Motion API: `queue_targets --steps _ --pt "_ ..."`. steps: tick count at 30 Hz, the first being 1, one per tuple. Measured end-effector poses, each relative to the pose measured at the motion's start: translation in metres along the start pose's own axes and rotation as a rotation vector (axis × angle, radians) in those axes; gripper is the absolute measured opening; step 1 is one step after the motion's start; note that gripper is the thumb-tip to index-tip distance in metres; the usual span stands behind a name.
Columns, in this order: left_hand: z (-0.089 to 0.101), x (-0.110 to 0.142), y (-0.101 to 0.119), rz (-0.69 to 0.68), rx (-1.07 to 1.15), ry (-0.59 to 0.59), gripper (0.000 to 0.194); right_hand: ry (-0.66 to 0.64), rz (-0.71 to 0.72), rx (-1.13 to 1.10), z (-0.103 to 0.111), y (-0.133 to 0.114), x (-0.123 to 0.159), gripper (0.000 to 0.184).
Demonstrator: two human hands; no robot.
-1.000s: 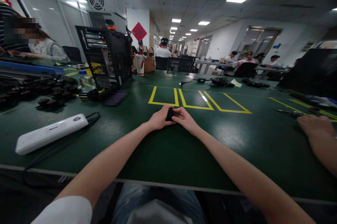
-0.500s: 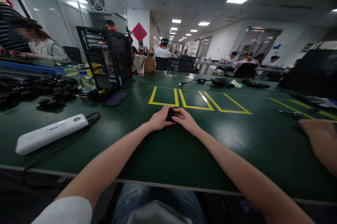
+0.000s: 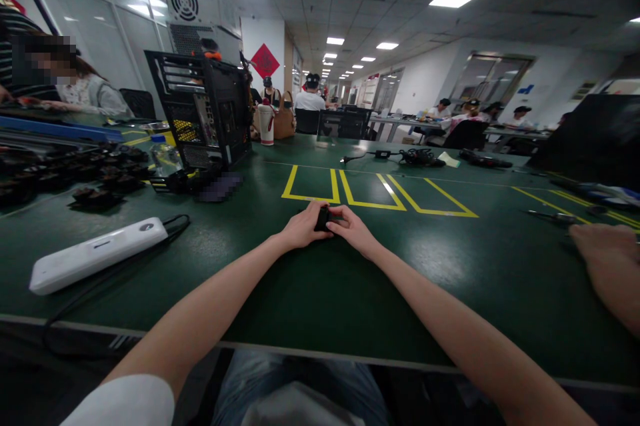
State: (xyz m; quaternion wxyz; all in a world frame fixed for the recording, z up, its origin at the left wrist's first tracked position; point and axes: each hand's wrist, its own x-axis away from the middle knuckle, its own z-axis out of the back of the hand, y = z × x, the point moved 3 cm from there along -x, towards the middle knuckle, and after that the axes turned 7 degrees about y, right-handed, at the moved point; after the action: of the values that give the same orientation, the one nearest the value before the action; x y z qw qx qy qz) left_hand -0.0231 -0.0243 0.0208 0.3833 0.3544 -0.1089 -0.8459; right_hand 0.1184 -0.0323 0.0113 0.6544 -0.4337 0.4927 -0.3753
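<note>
Both my hands meet at the middle of the green table (image 3: 310, 293). My left hand (image 3: 301, 227) and my right hand (image 3: 353, 228) are curled round a small black part (image 3: 323, 218) that rests between them on the table surface. Fingers of both hands pinch it from either side. Most of the part is hidden by my fingers. Just beyond it lie yellow taped rectangles (image 3: 350, 189).
A white power strip (image 3: 97, 254) with its cable lies at the left. An open black computer case (image 3: 205, 116) stands behind it, with rows of black parts (image 3: 75, 176) further left. Another person's hand (image 3: 607, 256) rests at the right edge. Cables and tools (image 3: 423, 157) lie farther back.
My hands have stayed in place on the black part. The other person's hand at the right has shifted slightly.
</note>
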Motion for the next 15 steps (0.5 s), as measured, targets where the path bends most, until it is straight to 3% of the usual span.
queue_targets --steps 6,15 --pt "-0.0008 -0.0004 -0.0009 -0.014 -0.025 -0.002 0.062 0.032 0.033 -0.001 -0.001 -0.002 0.001 0.021" --pt "-0.002 -0.0004 -0.0022 -0.028 -0.025 0.007 0.062 -0.003 -0.018 0.041 0.0011 0.0016 -0.0005 0.033"
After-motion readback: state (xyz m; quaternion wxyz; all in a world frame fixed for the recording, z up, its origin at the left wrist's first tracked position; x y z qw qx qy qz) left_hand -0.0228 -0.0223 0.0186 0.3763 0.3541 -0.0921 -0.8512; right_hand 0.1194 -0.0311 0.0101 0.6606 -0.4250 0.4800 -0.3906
